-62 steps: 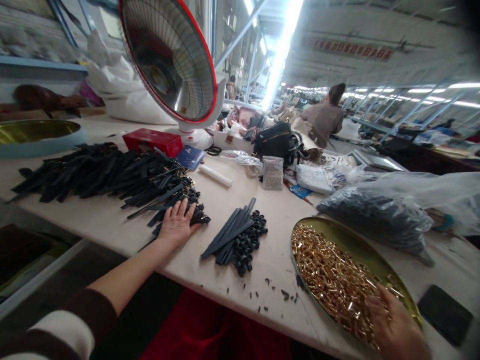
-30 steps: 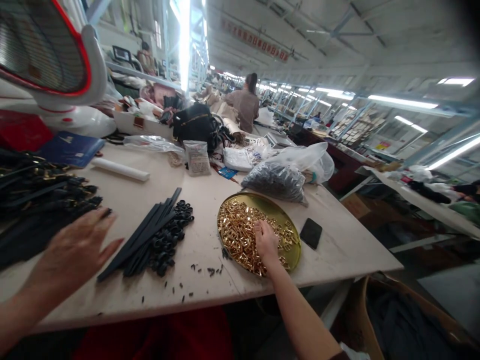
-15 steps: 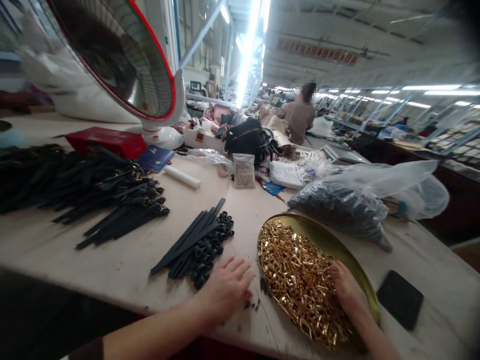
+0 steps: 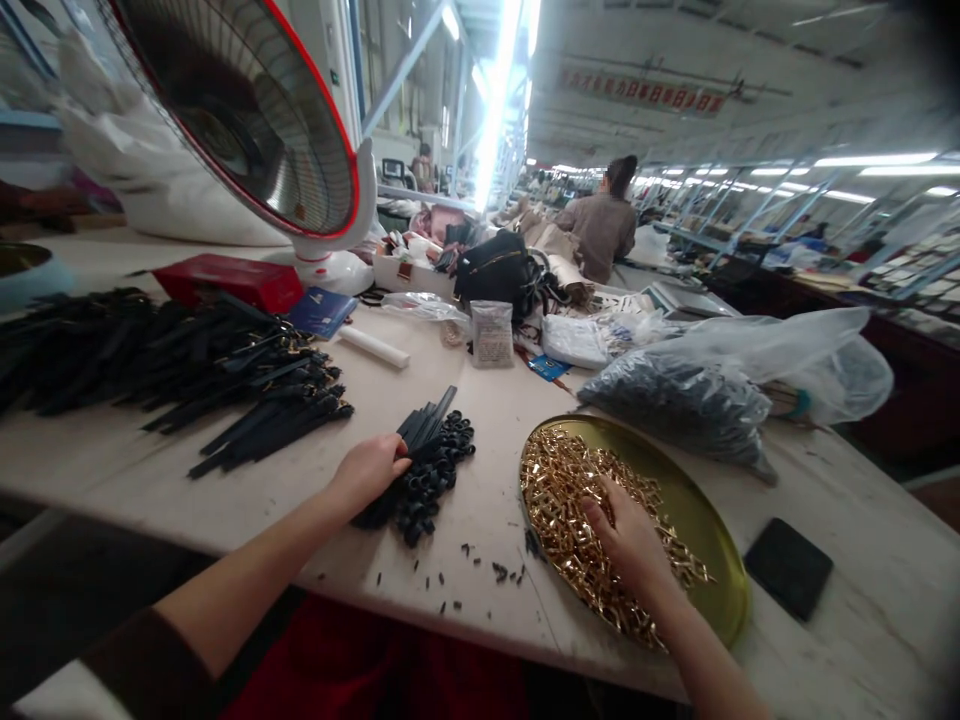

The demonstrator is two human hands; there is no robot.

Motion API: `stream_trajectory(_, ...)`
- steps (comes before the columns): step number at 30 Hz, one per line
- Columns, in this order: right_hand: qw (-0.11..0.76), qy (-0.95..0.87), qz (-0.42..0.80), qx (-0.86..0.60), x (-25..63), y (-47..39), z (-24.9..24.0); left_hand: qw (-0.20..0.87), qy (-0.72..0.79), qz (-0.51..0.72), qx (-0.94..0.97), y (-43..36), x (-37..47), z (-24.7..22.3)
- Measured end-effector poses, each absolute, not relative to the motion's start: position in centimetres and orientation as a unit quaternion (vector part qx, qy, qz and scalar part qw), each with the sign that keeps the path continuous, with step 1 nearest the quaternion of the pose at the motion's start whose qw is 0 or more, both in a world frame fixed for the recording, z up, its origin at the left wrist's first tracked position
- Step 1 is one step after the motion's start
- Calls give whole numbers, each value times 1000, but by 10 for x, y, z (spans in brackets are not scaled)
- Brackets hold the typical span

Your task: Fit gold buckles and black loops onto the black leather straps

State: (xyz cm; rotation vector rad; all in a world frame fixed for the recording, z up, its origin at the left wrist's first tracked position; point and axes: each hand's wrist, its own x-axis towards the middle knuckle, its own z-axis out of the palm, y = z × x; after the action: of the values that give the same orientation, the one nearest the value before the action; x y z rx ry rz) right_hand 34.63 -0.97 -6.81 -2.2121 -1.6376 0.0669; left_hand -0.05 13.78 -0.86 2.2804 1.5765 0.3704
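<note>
My left hand (image 4: 373, 472) is closed at the small stack of black straps (image 4: 427, 425), its fingertips pressed on them; whether a strap is gripped is hidden. Beside it lie the straps' curled black loops (image 4: 427, 490). My right hand (image 4: 622, 520) reaches into the gold metal pieces (image 4: 562, 490) heaped on a round golden tray (image 4: 712, 560). Its thumb and fingers are partly spread and touch the pieces; anything between them is too small to make out. Small black bits (image 4: 501, 573) are scattered on the table between both hands.
A large pile of black straps (image 4: 187, 350) lies left, by a red box (image 4: 229, 282) and a fan (image 4: 247, 120). A dark flat pad (image 4: 789, 567) sits right of the tray, a filled plastic bag (image 4: 682, 400) behind it. A person (image 4: 600, 225) stands farther back.
My left hand has moved left and away from me onto the straps, its fingers now closed. My right hand has shifted left over the gold pieces, exposing more bare tray at the right.
</note>
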Motion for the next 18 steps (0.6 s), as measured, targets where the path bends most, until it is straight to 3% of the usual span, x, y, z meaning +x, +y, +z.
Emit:
stream_trajectory(3,179,-590,-50,-785,312,-7,-44,236,548,172,784,122,-9,10)
stream_trajectory(6,259,-612,-32,-747,262,-10,-12,321,534,199,757,93,-20,27)
stream_trajectory(8,308,-625,153,-701,222,-18,4,416,517,238,709,69,-27,32)
stream_trajectory(10,327,-577,398,-634,184,-29,12,525,493,308,622,46,-34,33)
stream_trajectory(12,319,-488,567,-582,154,-43,11,585,475,370,543,25,-43,33)
stream_trajectory(15,327,-351,689,-543,134,-57,1,611,451,399,514,0,-60,34)
stream_trajectory(18,386,-264,702,-537,131,-59,-10,682,373,333,534,-17,-78,34)
